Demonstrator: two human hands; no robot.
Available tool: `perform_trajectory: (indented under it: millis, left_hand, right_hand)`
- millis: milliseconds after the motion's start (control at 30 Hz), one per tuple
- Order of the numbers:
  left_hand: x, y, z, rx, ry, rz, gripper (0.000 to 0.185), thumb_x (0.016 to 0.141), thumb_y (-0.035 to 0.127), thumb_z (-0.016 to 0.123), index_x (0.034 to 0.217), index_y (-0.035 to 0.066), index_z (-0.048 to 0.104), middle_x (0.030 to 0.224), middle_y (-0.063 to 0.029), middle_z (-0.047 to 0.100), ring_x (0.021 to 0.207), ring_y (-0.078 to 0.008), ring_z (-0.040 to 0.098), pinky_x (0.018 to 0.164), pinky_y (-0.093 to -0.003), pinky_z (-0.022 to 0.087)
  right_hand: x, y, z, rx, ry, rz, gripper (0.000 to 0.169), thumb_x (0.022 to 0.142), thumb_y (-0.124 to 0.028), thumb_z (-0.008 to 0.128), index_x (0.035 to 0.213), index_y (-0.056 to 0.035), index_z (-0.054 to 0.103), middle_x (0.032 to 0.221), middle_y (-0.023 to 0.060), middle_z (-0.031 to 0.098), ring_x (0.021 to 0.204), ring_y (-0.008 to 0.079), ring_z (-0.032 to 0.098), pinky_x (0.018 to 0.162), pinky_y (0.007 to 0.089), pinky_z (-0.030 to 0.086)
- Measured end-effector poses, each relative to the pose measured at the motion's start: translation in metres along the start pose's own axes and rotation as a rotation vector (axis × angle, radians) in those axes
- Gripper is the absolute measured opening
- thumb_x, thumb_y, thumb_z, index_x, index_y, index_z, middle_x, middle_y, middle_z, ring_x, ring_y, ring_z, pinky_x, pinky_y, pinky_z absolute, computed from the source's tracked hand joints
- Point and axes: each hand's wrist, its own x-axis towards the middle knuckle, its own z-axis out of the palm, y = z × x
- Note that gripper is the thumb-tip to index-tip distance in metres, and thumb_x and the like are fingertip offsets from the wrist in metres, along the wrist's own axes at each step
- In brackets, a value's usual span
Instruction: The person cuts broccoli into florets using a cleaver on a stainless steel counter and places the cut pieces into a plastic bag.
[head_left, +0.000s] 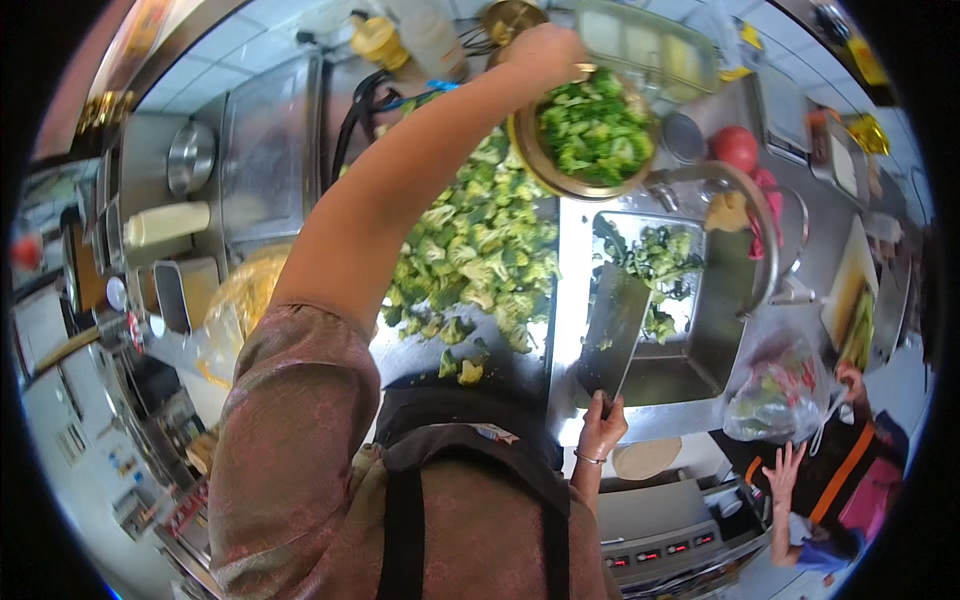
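Note:
My left hand (546, 54) reaches across the counter, its fingers closed at the back rim of a round metal bowl (526, 146) of bright green broccoli florets (596, 127). Low on the right, my right hand (601, 429) grips a broad cleaver (616, 326), its blade extending over the left side of the sink. Paler cut broccoli (480, 244) is heaped on the steel worktop under and beside my left forearm. Broccoli leaves and stems (664, 255) lie in the sink, beyond the blade.
The steel sink (731, 315) has a curved faucet (765, 225). A lidded clear container (645, 45) stands behind the bowl. At right, another person's hands (784, 465) are near a plastic bag (780, 394). A yellowish plastic bag (247, 307) sits at left.

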Motion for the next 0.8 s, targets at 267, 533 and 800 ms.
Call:
perform_trajectory:
  millis: [267, 533, 800]
  left_hand:
    - [-0.01, 0.021, -0.014, 0.242, 0.018, 0.084, 0.014, 0.077, 0.007, 0.062, 0.088, 0.005, 0.071, 0.087, -0.013, 0.07, 0.09, -0.0305, 0.068, 0.073, -0.0414, 0.055]
    - [-0.01, 0.01, -0.021, 0.028, 0.059, 0.009, 0.017, 0.083, 0.015, 0.062, 0.094, 0.002, 0.059, 0.085, -0.0182, 0.066, 0.081, -0.0397, 0.064, 0.068, -0.0477, 0.051]
    - [-0.025, -0.011, -0.046, -0.131, -0.144, -0.086, 0.018, 0.082, 0.019, 0.064, 0.081, 0.0, 0.061, 0.078, -0.0233, 0.063, 0.08, -0.0388, 0.063, 0.07, -0.0486, 0.049]
  right_hand:
    - [0.001, -0.017, -0.005, -0.104, -0.279, -0.168, 0.021, 0.088, -0.012, 0.066, 0.106, -0.0006, 0.065, 0.081, 0.013, 0.067, 0.067, 0.0139, 0.062, 0.063, 0.0282, 0.05]
    - [0.002, -0.017, -0.007, -0.114, -0.228, -0.12, 0.019, 0.087, -0.01, 0.066, 0.103, 0.0002, 0.065, 0.079, 0.0131, 0.066, 0.067, 0.0168, 0.063, 0.062, 0.0298, 0.05]
    - [-0.006, -0.015, -0.013, -0.1, -0.181, -0.01, 0.019, 0.087, -0.012, 0.066, 0.101, 0.0008, 0.065, 0.075, 0.0145, 0.067, 0.065, 0.0179, 0.066, 0.06, 0.0305, 0.051]
